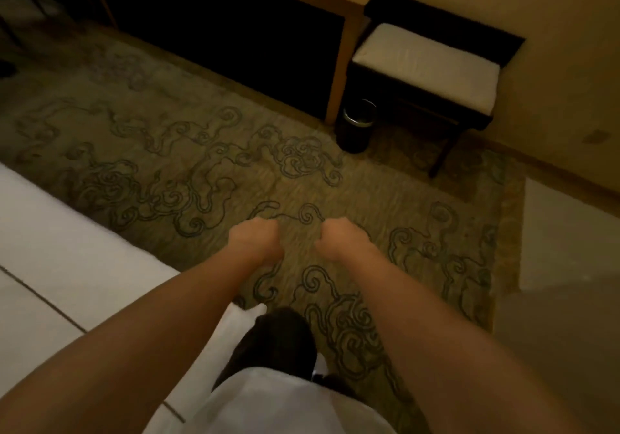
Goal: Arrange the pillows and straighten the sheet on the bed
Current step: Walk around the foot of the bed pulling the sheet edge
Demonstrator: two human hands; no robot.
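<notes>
My left hand (256,240) and right hand (342,240) hang out in front of me near the middle of the frame, both curled into loose fists with the fingers tucked under, holding nothing that I can see. They sit close together but apart, over the carpet (188,165), a flat olive weave with dark swirling cloud-like scrolls. Both forearms are bare and run down to the lower corners of the frame.

The bed (50,249) lies to the lower left, well off from the right hand and near the left forearm, which crosses over its corner. Its sheet (67,232) is white, smooth and flat, with a thin dark line or seam running across it. I see no pillows from here. The picture is soft with blur, so I can't judge fine creases.

At the bottom centre is my white top (268,403) and a dark leg (278,343).

In the upper right stands a dark-framed stool (426,64) with a pale padded seat, a small round black bin (357,125) with a metal rim beside it, and a wooden desk (339,31) along the top.
</notes>
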